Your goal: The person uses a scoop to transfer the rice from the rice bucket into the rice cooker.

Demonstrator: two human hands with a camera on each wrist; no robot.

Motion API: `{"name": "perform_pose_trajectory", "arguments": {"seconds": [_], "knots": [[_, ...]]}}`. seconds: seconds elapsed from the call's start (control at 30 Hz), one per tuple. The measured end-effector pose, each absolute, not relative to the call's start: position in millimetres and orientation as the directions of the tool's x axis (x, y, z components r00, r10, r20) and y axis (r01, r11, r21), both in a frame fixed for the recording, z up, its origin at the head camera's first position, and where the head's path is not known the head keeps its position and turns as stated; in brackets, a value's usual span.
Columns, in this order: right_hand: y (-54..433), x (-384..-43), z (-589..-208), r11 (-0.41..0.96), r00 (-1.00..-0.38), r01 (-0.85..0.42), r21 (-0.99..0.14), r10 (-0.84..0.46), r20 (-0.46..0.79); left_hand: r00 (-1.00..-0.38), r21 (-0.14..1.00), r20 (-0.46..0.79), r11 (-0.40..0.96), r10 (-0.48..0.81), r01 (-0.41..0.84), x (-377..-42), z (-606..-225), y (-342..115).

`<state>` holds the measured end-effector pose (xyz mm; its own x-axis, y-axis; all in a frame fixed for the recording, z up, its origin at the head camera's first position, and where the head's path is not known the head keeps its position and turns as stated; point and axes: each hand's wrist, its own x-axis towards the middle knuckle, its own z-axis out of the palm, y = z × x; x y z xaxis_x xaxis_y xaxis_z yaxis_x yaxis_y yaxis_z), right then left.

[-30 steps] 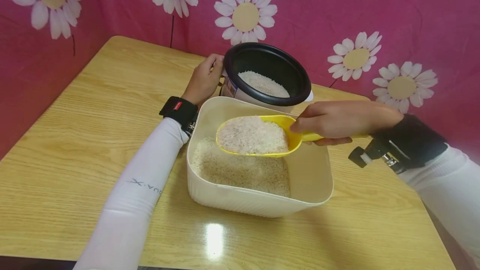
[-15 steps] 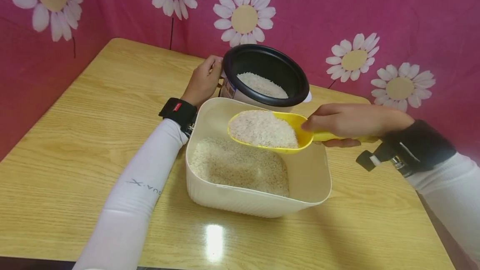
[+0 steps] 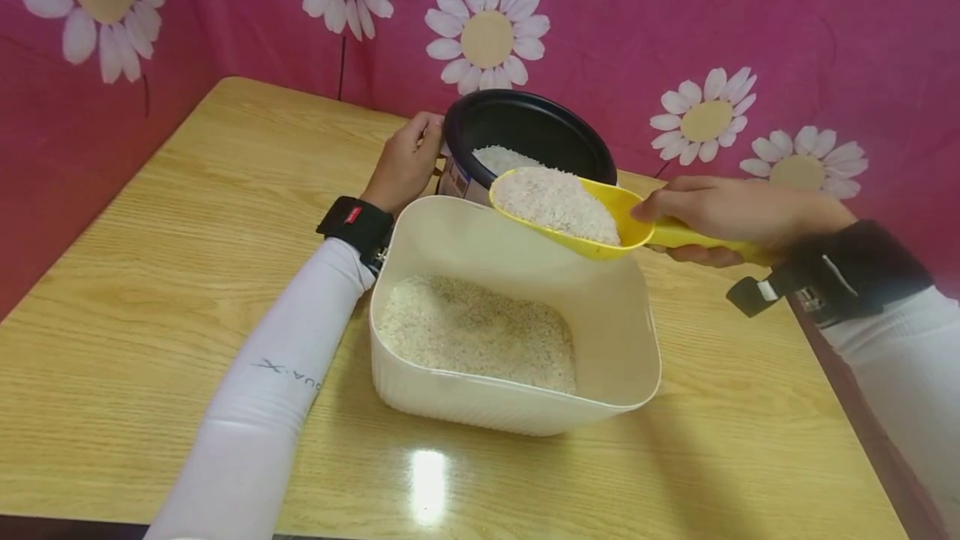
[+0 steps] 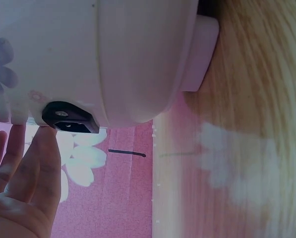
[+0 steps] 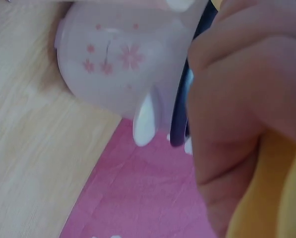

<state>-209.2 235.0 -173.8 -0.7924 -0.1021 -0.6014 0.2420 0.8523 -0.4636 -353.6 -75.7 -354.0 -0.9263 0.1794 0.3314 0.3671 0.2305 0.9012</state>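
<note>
My right hand [image 3: 731, 211] grips the handle of a yellow scoop [image 3: 628, 213] heaped with white rice [image 3: 555, 202]. The scoop is level, and overlaps the near rim of a rice cooker [image 3: 581, 136] in the head view. Rice lies inside the cooker's black pot. My left hand [image 3: 405, 161] holds the cooker at its left side, fingers [image 4: 48, 158] up against the white body near a black power socket [image 4: 71, 118]. Nearer me stands a cream plastic bin [image 3: 517, 422] with rice [image 3: 480, 332] over its bottom. The right wrist view shows the scoop's handle [image 5: 266, 183] inside my fist.
A wooden table [image 3: 187, 273] bears the bin and cooker, which stand close together. Behind it hangs a pink cloth [image 3: 585, 32] printed with white daisies. The cooker's white side handle [image 5: 145, 121] sticks out on its right.
My right hand has carried the loaded scoop up, to the right and away from me, from over the bin to the cooker's near rim. The left hand keeps its place.
</note>
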Motion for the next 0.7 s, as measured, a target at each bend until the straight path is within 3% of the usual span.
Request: {"name": "perform_pose_trajectory", "arguments": {"seconds": [0.37, 0.7], "knots": [[246.2, -224.7, -168.9, 0.833, -0.816, 0.279, -0.479, -0.057, -0.575, -0.929, 0.904, 0.318, 0.237, 0.190, 0.357, -355.4, -355.2, -75.2], [239.6, -247.2, -167.0, 0.827, -0.791, 0.223, -0.516, -0.156, -0.591, -0.930, 0.909, 0.317, 0.220, 0.188, 0.354, -354.7, -356.1, -77.0]]}}
